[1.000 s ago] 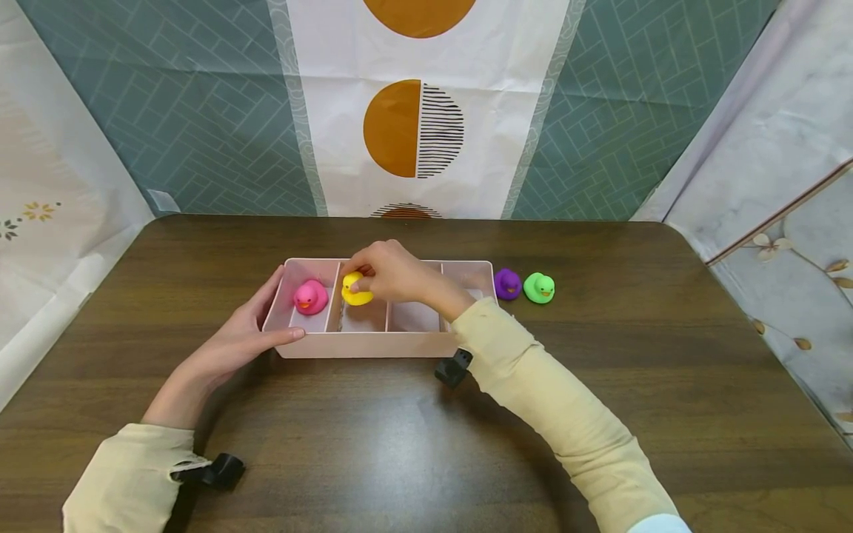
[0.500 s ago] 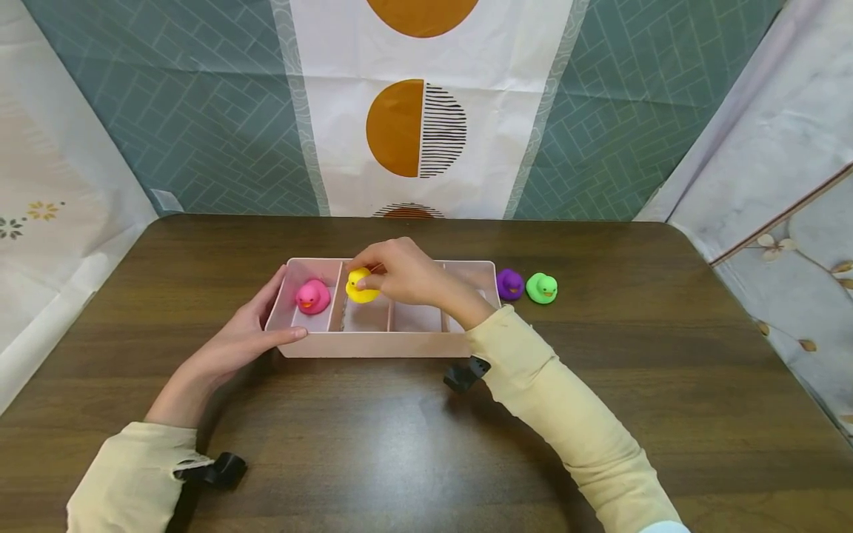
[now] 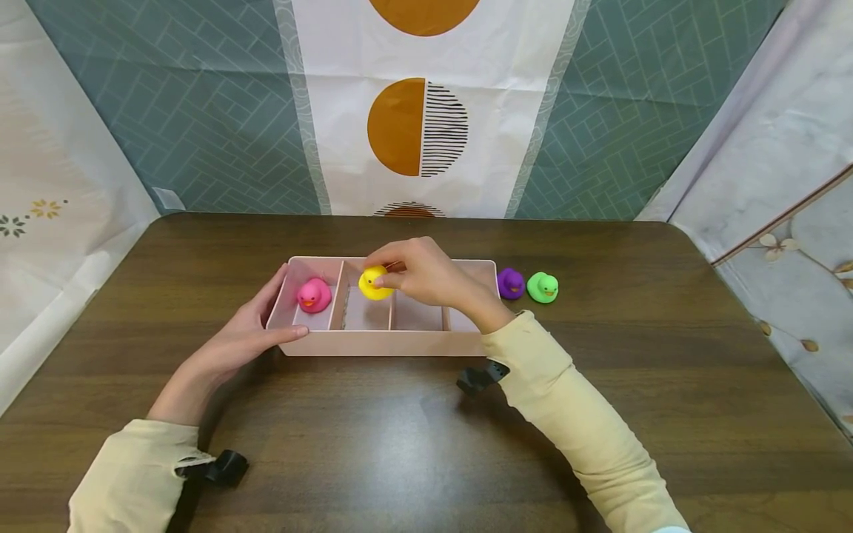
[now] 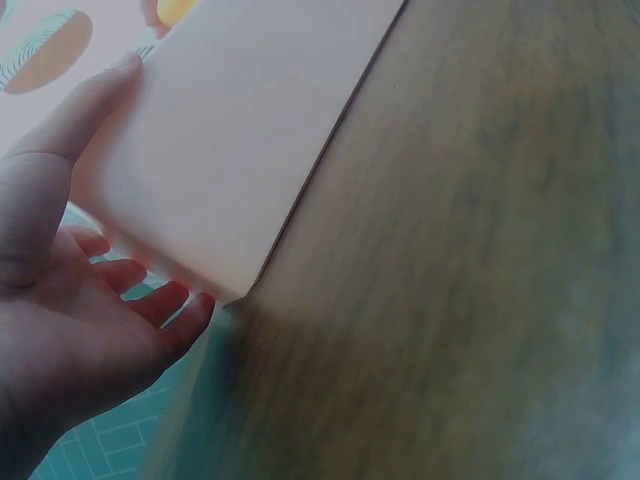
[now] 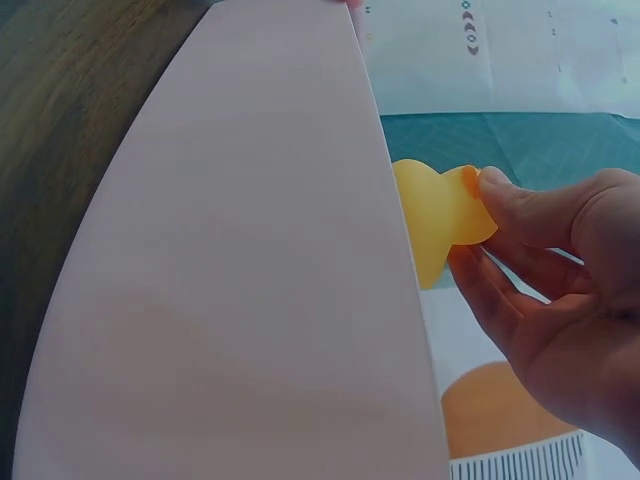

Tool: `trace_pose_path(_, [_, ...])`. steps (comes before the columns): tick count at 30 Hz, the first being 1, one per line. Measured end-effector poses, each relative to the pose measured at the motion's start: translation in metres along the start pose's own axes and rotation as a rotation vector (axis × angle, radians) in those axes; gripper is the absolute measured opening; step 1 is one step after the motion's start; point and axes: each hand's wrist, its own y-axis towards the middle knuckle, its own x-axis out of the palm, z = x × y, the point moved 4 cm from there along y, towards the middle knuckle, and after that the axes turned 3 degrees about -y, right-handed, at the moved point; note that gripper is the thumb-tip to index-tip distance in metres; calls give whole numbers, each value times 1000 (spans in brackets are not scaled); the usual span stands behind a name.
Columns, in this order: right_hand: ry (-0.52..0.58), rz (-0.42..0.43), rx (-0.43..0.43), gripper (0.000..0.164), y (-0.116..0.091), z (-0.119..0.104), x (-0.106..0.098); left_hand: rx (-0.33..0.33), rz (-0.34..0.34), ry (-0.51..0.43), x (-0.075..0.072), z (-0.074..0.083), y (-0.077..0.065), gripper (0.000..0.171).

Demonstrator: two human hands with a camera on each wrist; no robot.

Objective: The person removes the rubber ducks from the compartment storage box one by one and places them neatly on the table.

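Observation:
A pale pink box (image 3: 380, 343) with a row of several compartments stands on the table. My left hand (image 3: 243, 333) holds its left end, thumb on the front rim; in the left wrist view the fingers (image 4: 160, 300) lie along the end wall. Pinched between thumb and fingers of my right hand (image 3: 429, 275) is a yellow rubber duck (image 3: 371, 289), over the second compartment from the left. In the right wrist view the yellow duck (image 5: 425, 205) shows above the rim, its lower part hidden by the front wall. A pink rubber duck (image 3: 314, 296) sits in the leftmost compartment.
Just beyond the box's right end, a purple duck (image 3: 511, 284) and a green duck (image 3: 543, 287) sit side by side on the brown wooden table (image 3: 373, 444). Patterned cloth (image 3: 333, 148) hangs behind the table's far edge.
My right hand has shifted to the right and slightly up, carrying the yellow duck away from the first divider. My left hand keeps its place on the box.

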Motion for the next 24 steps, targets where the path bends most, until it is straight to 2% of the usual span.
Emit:
trace_pose_path(7, [17, 32, -2, 26, -7, 4, -4, 11, 0, -6, -1, 1, 0, 99])
trace_pose_path(24, [40, 80, 59, 27, -28, 19, -16, -11, -6, 12, 0, 0, -1, 100])
